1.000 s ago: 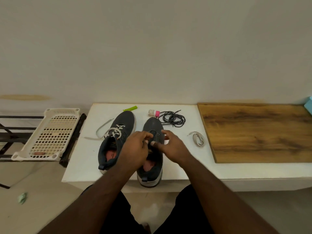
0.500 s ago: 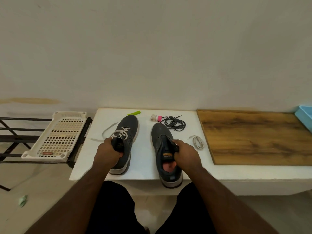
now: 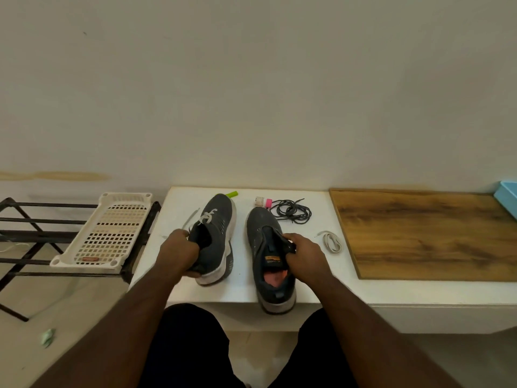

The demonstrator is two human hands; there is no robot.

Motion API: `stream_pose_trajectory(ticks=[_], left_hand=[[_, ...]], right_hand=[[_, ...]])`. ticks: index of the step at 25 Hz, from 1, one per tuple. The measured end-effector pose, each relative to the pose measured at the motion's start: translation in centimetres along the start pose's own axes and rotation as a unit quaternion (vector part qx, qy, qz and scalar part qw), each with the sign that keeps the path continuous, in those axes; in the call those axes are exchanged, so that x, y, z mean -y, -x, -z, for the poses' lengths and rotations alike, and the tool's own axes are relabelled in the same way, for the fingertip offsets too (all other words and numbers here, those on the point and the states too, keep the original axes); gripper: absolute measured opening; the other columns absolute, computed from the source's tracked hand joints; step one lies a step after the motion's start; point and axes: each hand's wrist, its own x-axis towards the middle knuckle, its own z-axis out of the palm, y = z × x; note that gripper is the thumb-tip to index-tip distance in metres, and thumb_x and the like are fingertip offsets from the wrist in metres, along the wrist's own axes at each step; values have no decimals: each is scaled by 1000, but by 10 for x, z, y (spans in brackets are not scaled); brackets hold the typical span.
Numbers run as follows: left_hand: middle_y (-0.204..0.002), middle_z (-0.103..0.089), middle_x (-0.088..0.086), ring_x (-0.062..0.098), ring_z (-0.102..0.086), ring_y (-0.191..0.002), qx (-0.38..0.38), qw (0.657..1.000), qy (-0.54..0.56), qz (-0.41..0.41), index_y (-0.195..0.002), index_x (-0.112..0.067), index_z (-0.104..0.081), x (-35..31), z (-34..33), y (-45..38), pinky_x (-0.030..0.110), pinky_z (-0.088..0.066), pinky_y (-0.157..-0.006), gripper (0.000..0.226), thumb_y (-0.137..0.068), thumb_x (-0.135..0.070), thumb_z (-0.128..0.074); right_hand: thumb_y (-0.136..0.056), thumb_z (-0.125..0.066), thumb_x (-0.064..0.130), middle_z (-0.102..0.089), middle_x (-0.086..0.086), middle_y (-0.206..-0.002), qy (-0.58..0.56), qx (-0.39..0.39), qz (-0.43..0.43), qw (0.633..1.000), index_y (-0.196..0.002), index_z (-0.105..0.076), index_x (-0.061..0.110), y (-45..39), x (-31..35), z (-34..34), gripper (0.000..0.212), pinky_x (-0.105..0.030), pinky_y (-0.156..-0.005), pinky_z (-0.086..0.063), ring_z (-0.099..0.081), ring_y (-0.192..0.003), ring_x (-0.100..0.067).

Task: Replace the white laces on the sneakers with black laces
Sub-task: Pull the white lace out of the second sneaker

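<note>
You hold a sneaker in each hand at the white counter [image 3: 313, 264]. Your left hand [image 3: 179, 253] grasps the left sneaker [image 3: 216, 233] at its heel and collar, tipping it onto its outer edge with the white lace [image 3: 205, 217] threaded at the upper eyelets and one loose end trailing on the counter to the left. Your right hand [image 3: 303, 254] pinches the collar and tongue of the right sneaker [image 3: 268, 256], which lies flat, shows no lace in its eyelets, and has its heel reaching the counter's near edge.

Both shoes run lengthwise away from you, toes toward the wall. The coiled black laces [image 3: 293, 211] lie just beyond and to the right of the right sneaker's toe, beside a small pink-capped bottle [image 3: 263, 202]. A removed white lace [image 3: 331, 240] sits loosely folded just right of your right hand.

The black laces lie forward and slightly right of your right grip, so that hand looks the nearer one to reach them; the bare shoe's eyelets open along the same axis.
</note>
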Motion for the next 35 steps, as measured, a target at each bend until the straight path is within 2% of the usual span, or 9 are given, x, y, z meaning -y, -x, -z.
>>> stream_pose_trajectory(ticks=[5, 10, 15, 17, 20, 23, 27, 32, 35], left_hand=[[-112, -61, 17, 41, -65, -93, -25, 997, 8, -68, -132, -12, -51, -28, 49, 4, 55, -61, -61, 49, -86, 4, -57], [-111, -63, 17, 40, -66, -86, -17, 995, 5, -100, -131, -15, -54, -36, 60, 10, 39, -58, -45, 48, -86, 2, -54], [-118, -63, 13, 37, -66, -93, 7, 995, 19, -96, -136, -20, -46, -39, 55, 23, 51, -62, -61, 51, -90, -2, -59], [-121, -62, 12, 35, -65, -98, 16, 994, 1, -106, -138, -20, -44, -39, 44, 29, 51, -62, -70, 54, -89, -6, -63], [-124, -61, 11, 31, -61, -107, 12, 989, -58, -133, -137, -18, -45, -44, 10, 45, 45, -58, -89, 53, -89, -12, -66], [-131, -55, 10, 32, -57, -115, 25, 981, -124, -148, -137, -21, -46, -34, -36, 60, 39, -55, -92, 54, -86, -21, -66], [-139, -39, 14, 34, -51, -121, 101, 979, -136, -112, -143, -18, -36, -5, -76, 81, 35, -46, -88, 64, -89, -36, -66], [-122, -52, 9, 22, -62, -98, 187, 967, -129, -112, -134, -23, -41, 27, -83, 79, 42, -60, -79, 68, -73, -28, -71], [-106, -61, 8, 24, -68, -87, 193, 965, -128, -121, -126, -27, -45, 35, -83, 72, 43, -62, -71, 48, -85, -17, -66]], right_hand=[[-88, -53, 11, -64, -7, -131, -13, 29, 18, 999, -137, -56, 23, -14, 54, -40, 51, -40, -102, -48, -59, -119, -30], [-93, -56, 13, -67, -9, -125, -35, 43, 29, 998, -128, -61, 17, -24, 93, -73, 36, -38, -98, -48, -61, -113, -30], [-93, -63, 14, -69, -8, -122, -162, 85, -16, 983, -132, -61, 16, -30, 94, -71, 38, -42, -88, -59, -67, -105, -28], [-96, -61, 15, -70, -8, -110, -323, 52, -86, 941, -129, -62, 16, -24, 89, -49, 32, -40, -74, -63, -69, -91, -26], [-99, -60, 33, -69, -3, -112, -436, 50, -74, 895, -120, -64, 24, -5, 77, -6, 23, -35, -70, -62, -70, -94, -25], [-91, -69, 43, -67, 1, -116, -383, 124, -44, 914, -123, -63, 27, 16, 57, 13, 36, -31, -66, -60, -68, -99, -21], [-78, -85, 26, -70, -3, -116, -338, 136, -71, 928, -125, -61, 27, 32, 14, 0, 53, -34, -66, -61, -68, -102, -19], [-80, -78, 10, -71, -5, -112, -310, 142, -92, 936, -127, -59, 23, 48, -19, -30, 52, -41, -75, -63, -69, -100, -21], [-80, -78, 11, -73, -4, -107, -302, 128, -87, 941, -124, -62, 22, 49, -31, -39, 48, -44, -83, -62, -71, -96, -20]])
